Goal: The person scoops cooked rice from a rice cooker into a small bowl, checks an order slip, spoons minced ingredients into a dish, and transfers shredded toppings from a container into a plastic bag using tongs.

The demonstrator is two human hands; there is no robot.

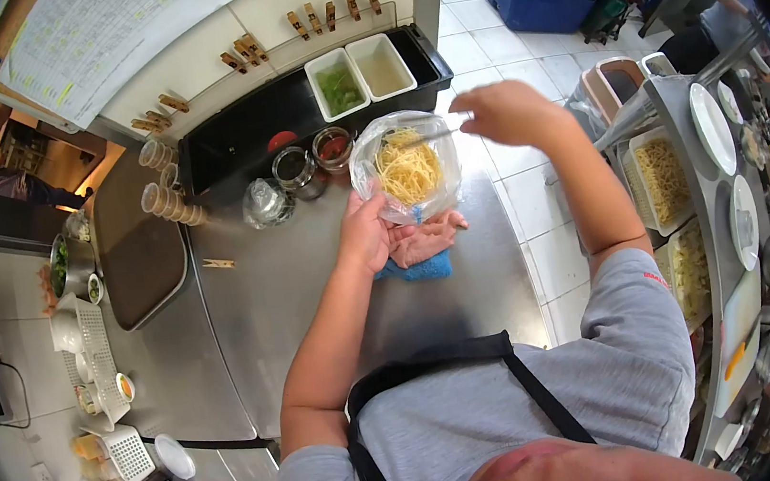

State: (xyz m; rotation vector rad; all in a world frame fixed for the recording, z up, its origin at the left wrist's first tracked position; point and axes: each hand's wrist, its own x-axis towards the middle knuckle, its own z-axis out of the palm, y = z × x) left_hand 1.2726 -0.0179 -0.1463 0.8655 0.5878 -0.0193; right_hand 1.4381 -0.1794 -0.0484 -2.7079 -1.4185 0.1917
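My left hand (367,235) is closed on the lower left rim of a clear plastic takeout container or bag (382,125), I cannot tell which. Pale yellow noodle-like strands (411,175) fill it, with something dark green at their upper edge. Above and to the right, my right hand (506,112) has its fingers closed around a thin utensil (437,135), whose far end reaches into the strands; its exact kind is unclear. Just below the container a pink cloth (425,240) and a blue cloth (422,267) lie on the steel counter (303,279).
Behind the container stand two jars, (297,169) and a white tub of greens (337,88) beside another white tub (381,66). A brown tray (140,242) lies left, near a loose clothespin (219,263). Shelves with plates (713,128) rise at right; people are in the background.
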